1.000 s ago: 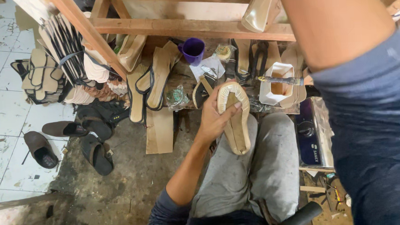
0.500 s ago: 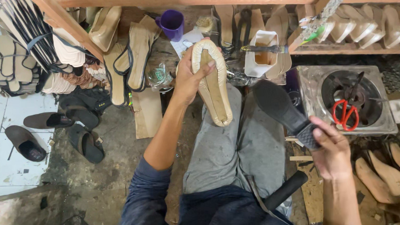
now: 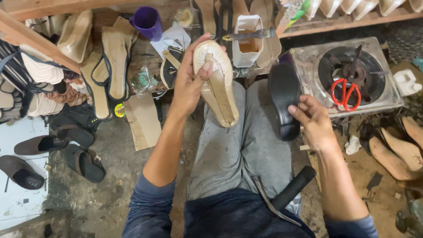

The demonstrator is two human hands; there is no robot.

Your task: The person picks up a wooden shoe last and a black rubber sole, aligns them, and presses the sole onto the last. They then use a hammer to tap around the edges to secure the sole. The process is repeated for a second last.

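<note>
Gripping a tan shoe [image 3: 215,83] sole-up above the lap, the left hand [image 3: 189,84] is wrapping its fingers around the toe end, thumb pressing on the bottom. The right hand [image 3: 312,121] is closing its fingers on a black sole [image 3: 284,99], holding it just beside the right knee. A hammer [image 3: 286,194] is lying across the lap. Red scissors [image 3: 345,91] are resting on a stove [image 3: 347,77] nearby.
</note>
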